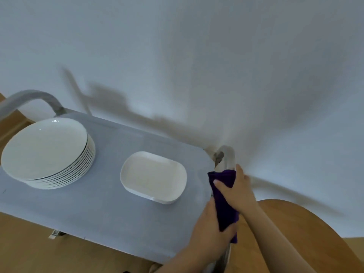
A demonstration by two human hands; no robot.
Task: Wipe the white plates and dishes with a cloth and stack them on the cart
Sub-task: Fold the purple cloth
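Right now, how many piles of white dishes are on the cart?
2. A round plate stack sits at the cart's left end; a rectangular dish stack sits near the right end, beside the hands.

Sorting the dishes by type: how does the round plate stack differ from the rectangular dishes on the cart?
The round plate stack is circular, tall and many plates deep, at the cart's left end. The rectangular dishes have rounded corners, form a much lower pile and sit nearer the hands. Both are white.
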